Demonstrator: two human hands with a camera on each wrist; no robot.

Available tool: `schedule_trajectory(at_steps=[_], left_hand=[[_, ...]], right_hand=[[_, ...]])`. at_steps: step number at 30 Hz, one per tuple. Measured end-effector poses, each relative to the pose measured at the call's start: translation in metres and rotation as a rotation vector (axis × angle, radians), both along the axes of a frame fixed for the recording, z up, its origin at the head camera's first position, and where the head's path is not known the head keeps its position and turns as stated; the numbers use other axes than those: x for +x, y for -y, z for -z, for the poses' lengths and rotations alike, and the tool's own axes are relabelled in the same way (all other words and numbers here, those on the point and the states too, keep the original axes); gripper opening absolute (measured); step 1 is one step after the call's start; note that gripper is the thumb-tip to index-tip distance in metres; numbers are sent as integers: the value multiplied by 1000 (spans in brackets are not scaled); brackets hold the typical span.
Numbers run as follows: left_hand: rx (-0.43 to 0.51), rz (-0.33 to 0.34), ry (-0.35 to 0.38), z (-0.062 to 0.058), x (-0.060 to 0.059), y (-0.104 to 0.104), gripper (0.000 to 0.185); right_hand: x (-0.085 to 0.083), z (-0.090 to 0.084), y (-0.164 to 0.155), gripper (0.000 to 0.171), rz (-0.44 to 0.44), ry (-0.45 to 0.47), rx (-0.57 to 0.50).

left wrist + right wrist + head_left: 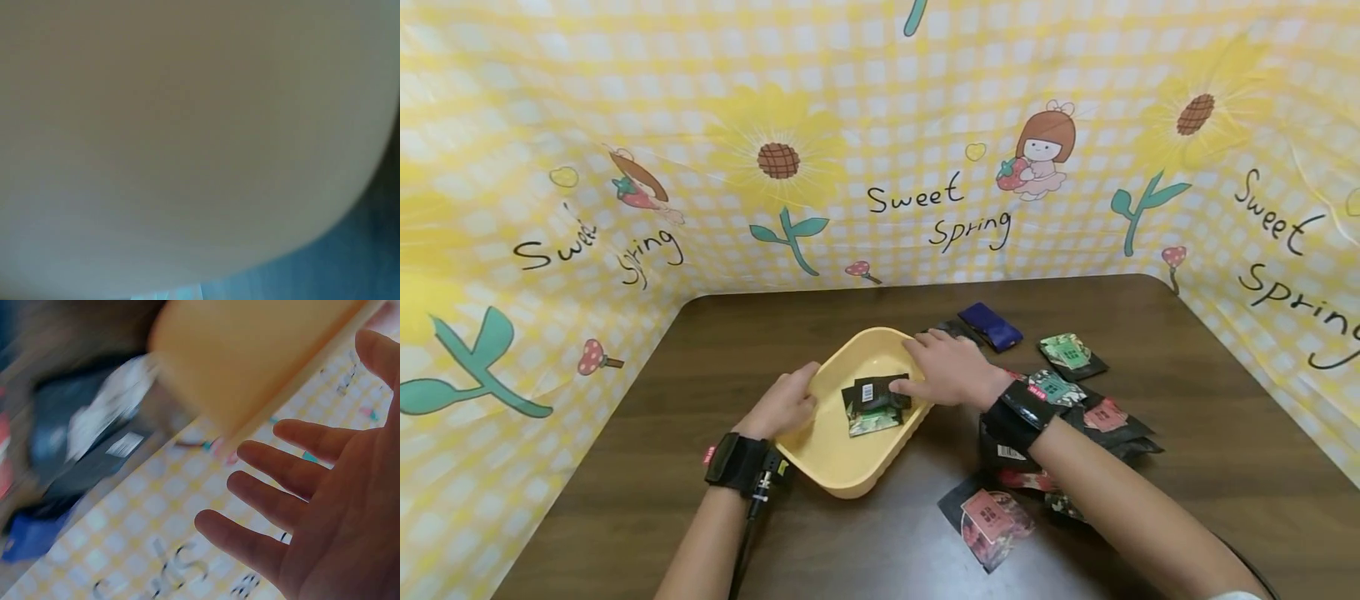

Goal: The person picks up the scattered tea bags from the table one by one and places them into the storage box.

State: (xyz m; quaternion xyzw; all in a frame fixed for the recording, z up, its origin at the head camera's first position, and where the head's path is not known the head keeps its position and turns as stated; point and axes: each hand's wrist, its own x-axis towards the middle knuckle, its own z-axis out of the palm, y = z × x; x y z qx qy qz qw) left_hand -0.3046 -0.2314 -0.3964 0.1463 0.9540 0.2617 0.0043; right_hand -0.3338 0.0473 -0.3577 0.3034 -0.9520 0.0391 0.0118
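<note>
Packets lie in the yellow tray (842,467) at the centre of the head view, on the dark wooden table (1187,333): a couple of black sachets (875,402) stacked near its right wall. My right hand (951,367) reaches over that wall from the right, fingers flat and loosely spread, the tips touching the top sachet. My left hand (786,404) grips the tray's left rim, fingers curled over the edge. To the right of the tray, in the middle right of the frame, more loose sachets (1105,417) are scattered, with a blue packet (991,325) above them and one pink-labelled sachet (988,517) lower down near my forearm. From the left wrist, I see only a blurred pale surface filling the frame, and I cannot tell how the hand lies. From the right wrist, my fingers (287,469) show straight and apart at the right, holding nothing, with the tray's yellow side (250,356) at the top and blurred dark sachets (87,450) at the left.
</note>
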Motion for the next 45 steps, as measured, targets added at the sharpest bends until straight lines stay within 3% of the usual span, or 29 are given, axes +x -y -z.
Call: schedule_trajectory(at_steps=[11, 23, 29, 36, 45], left_hand=[[12, -6, -18, -1, 5, 15, 37], [59, -18, 37, 4, 7, 15, 38], [48, -24, 41, 3, 6, 13, 39], [15, 3, 2, 4, 2, 9, 38], [9, 23, -14, 1, -1, 1, 36]], right_hand=[[-24, -2, -73, 80, 186, 101, -5], [-54, 18, -158, 54, 410, 197, 73], [-59, 26, -174, 51, 455, 243, 54], [-60, 27, -184, 44, 457, 227, 44], [-63, 31, -192, 28, 446, 188, 116]])
